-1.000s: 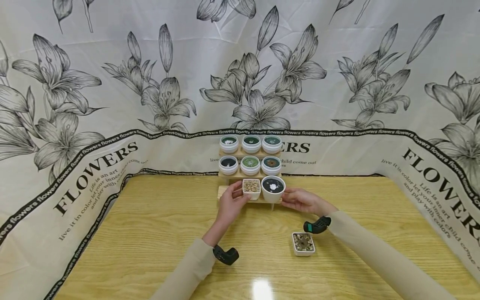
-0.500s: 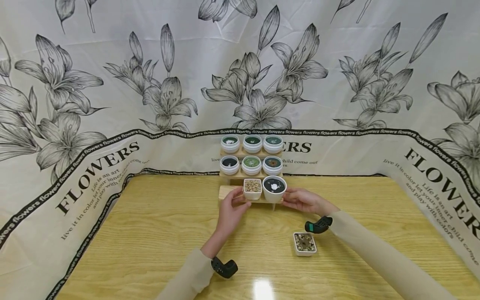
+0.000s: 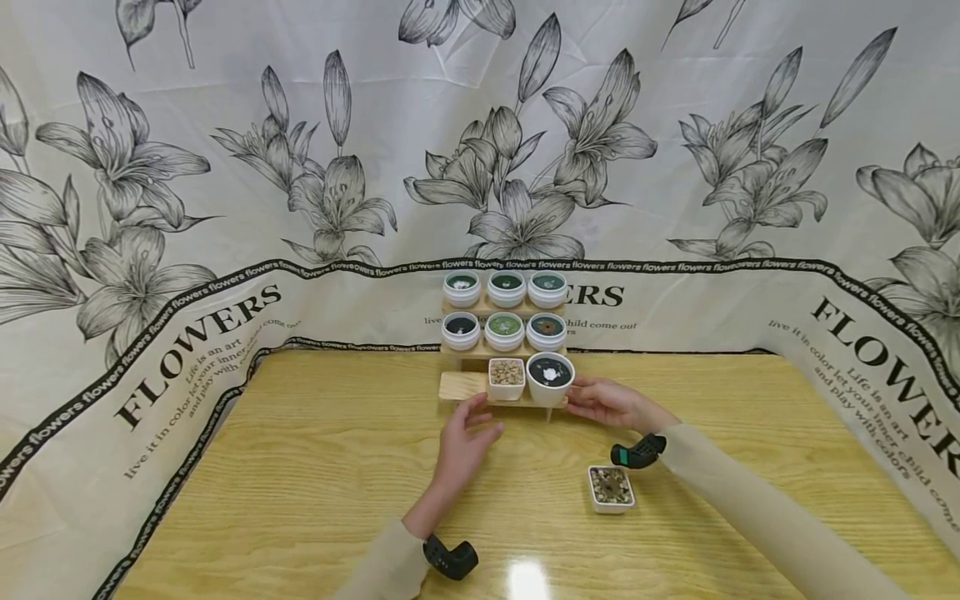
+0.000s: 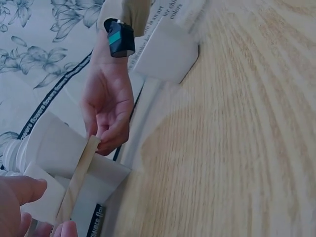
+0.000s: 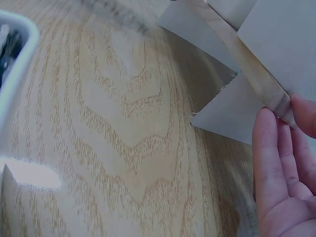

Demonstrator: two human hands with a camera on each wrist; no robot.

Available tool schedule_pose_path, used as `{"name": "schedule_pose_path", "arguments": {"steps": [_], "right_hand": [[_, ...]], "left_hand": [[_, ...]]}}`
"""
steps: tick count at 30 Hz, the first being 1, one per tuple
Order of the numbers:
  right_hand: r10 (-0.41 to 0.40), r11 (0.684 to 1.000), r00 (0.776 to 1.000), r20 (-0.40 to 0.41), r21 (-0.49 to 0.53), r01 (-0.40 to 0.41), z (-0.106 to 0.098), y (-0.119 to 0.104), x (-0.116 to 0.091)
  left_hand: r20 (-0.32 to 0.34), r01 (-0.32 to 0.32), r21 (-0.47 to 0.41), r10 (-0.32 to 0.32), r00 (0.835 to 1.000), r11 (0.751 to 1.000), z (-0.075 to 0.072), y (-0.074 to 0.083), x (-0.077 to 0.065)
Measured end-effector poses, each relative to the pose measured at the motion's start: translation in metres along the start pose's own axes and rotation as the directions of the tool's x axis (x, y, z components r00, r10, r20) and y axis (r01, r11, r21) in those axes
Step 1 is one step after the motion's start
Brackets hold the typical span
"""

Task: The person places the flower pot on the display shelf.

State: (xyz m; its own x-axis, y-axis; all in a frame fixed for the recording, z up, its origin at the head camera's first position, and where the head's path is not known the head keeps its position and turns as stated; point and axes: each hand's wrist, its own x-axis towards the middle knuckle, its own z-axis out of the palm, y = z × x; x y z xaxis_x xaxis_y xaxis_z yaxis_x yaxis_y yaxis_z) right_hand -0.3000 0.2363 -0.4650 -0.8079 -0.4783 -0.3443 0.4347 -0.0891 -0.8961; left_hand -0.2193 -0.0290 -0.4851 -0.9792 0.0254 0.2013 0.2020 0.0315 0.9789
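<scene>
A stepped wooden shelf (image 3: 462, 384) stands at the back of the table. Its lowest step bears a square white pot (image 3: 506, 392) of pale pebbles and a round white pot (image 3: 551, 372) with a dark top and a white mark. My left hand (image 3: 467, 446) is just in front of this step, fingers spread and holding nothing; its fingertips appear near the square pot in the left wrist view. My right hand (image 3: 606, 403) pinches the right end of the step's board (image 5: 264, 84), thumb above and fingers below. That grip also shows in the left wrist view.
Several round white pots (image 3: 504, 331) with green or dark tops fill the two upper steps. Nearer on the right, another square white pot (image 3: 611, 490) with mixed stones stands below my right wrist. A flower-printed cloth (image 3: 360, 300) hangs behind the table.
My left hand has let go of the square pebble pot and drawn back toward me. The pot stays beside the round one; my right hand has stayed at the board's end.
</scene>
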Motion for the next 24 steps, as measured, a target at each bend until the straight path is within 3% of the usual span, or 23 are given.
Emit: {"name": "schedule_pose_path", "arguments": {"steps": [9,24], "right_hand": [[0.007,1.000,1.000,-0.003,-0.011,-0.007,-0.002,0.000,-0.002],[-0.012,1.000,1.000,0.020,-0.026,0.012,-0.002,0.000,0.000]], "left_hand": [[0.130,0.025,0.025,-0.028,0.991,0.999,0.012,-0.003,-0.019],[0.278,0.061,0.039,-0.070,0.958,0.997,0.050,-0.010,-0.044]]}}
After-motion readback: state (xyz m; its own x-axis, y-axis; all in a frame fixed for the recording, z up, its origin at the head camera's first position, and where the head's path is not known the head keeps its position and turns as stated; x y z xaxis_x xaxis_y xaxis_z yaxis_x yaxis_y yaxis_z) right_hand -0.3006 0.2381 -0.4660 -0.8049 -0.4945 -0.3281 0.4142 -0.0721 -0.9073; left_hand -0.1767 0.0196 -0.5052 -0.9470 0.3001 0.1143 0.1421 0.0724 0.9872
